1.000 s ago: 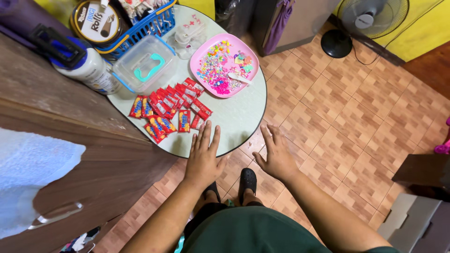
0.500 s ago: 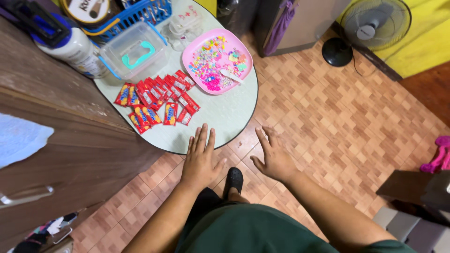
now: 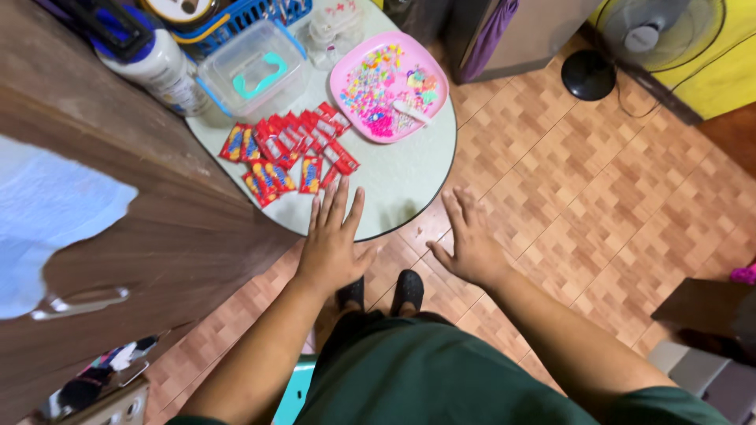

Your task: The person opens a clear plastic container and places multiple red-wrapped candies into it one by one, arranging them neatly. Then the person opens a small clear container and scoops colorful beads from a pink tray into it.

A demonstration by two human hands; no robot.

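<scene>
The left hand [image 3: 331,240] hovers flat and empty, fingers spread, over the round pale table's [image 3: 402,189] near edge, just beside the small red foil snack packets [image 3: 287,153]. The right hand [image 3: 470,244] hangs open, off the rim. These packets look light, crinkly and slippery; pinch one by its crimped end

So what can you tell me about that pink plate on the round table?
The pink plate is a rounded-square tray with a raised rim, plastic by its look. It lies flat at the far side of the round pale table. Many small beads in mixed colours are scattered across it, and a small white spoon-like piece lies on them. Red snack packets lie just beside its near-left edge. Neither the left hand nor the right hand touches it.
</scene>
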